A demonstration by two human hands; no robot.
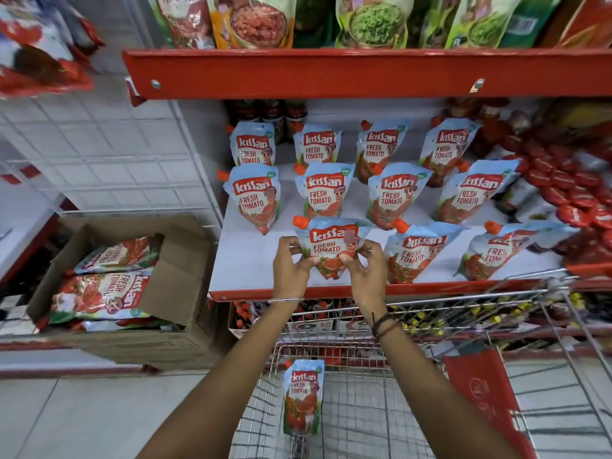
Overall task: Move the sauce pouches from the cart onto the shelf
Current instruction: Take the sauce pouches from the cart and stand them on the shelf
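Note:
A light-blue tomato sauce pouch (326,246) with an orange cap stands upright at the front of the white shelf (245,263). My left hand (291,265) grips its left edge and my right hand (364,270) grips its right edge. Several matching pouches (323,190) stand in rows behind and to the right of it. One more pouch (303,397) lies in the wire cart (364,412) below my arms.
An open cardboard box (165,293) with more pouches lies on the floor at the left. A red shelf lip (331,72) overhangs above. Red-capped bottles (569,190) crowd the shelf's right end. The cart's rim (496,293) touches the shelf front.

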